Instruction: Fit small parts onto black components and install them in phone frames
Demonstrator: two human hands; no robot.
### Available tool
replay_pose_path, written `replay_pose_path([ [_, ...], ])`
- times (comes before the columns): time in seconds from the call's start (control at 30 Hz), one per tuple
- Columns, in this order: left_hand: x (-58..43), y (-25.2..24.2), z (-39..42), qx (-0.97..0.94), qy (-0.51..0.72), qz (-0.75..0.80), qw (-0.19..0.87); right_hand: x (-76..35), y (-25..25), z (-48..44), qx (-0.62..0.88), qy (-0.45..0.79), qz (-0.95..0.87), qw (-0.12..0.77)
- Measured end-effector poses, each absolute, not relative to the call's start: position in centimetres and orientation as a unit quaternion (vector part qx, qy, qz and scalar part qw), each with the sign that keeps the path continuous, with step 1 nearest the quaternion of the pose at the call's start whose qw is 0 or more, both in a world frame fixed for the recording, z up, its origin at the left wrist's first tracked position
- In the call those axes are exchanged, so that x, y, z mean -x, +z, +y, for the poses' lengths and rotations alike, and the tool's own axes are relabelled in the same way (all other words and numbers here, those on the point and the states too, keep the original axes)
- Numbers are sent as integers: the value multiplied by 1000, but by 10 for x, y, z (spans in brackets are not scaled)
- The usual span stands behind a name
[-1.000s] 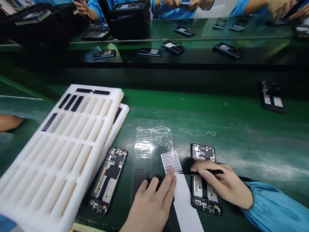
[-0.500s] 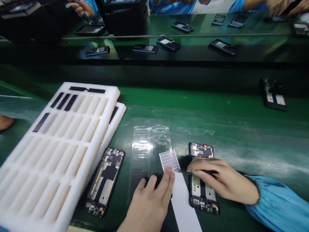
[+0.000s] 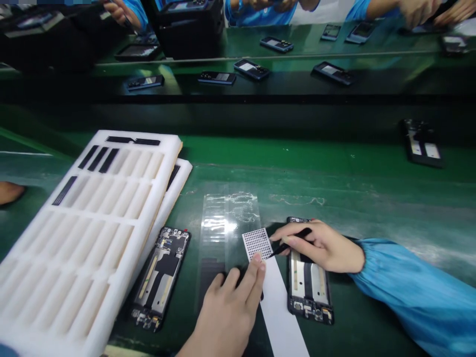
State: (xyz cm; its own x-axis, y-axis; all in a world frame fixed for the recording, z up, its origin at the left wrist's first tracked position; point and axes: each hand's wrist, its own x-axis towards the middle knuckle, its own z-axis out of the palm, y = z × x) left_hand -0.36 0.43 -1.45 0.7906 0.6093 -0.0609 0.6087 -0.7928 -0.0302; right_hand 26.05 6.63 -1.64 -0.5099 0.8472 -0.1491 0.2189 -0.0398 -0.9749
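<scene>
My right hand [image 3: 316, 243] is closed on black tweezers [image 3: 293, 241], whose tip meets the lower right of a dotted sheet [image 3: 257, 242]. That sheet lies at the top of a long white strip [image 3: 280, 310]. My left hand [image 3: 230, 307] rests with fingers spread, its fingertips pressing on the sheet's lower edge. Under my right hand lies an opened phone [image 3: 310, 287], partly covered by it. A second opened phone [image 3: 161, 277] sits left of my left hand. Between them is a clear film [image 3: 243, 210] with dark strips at its lower part.
White foam trays [image 3: 122, 228] with slots, several holding black strips, are stacked at the left. Another opened phone [image 3: 422, 143] lies at the right. Several phones [image 3: 252, 69] stand on the back shelf. Beyond, people in blue sleeves [image 3: 260, 12] work with their hands.
My right hand has moved up and left, and the tweezers now slant down to the sheet. My left hand stays on the sheet. The whole view has shifted slightly.
</scene>
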Motion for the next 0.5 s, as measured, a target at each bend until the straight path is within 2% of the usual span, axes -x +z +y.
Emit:
replay_pose_path([
  [0.2, 7, -17, 5, 944, 31, -327, 2, -263, -17, 66, 443, 622, -554, 330],
  [0.3, 12, -18, 7, 941, -29, -337, -31, -284, -19, 65, 501, 564, -534, 383],
  [0.37, 11, -18, 9, 922, -110, -355, -108, -301, -25, 63, 541, 487, -537, 427],
  [0.5, -5, -10, 10, 759, -191, -482, -394, -320, -38, 56, 581, 417, -522, 465],
])
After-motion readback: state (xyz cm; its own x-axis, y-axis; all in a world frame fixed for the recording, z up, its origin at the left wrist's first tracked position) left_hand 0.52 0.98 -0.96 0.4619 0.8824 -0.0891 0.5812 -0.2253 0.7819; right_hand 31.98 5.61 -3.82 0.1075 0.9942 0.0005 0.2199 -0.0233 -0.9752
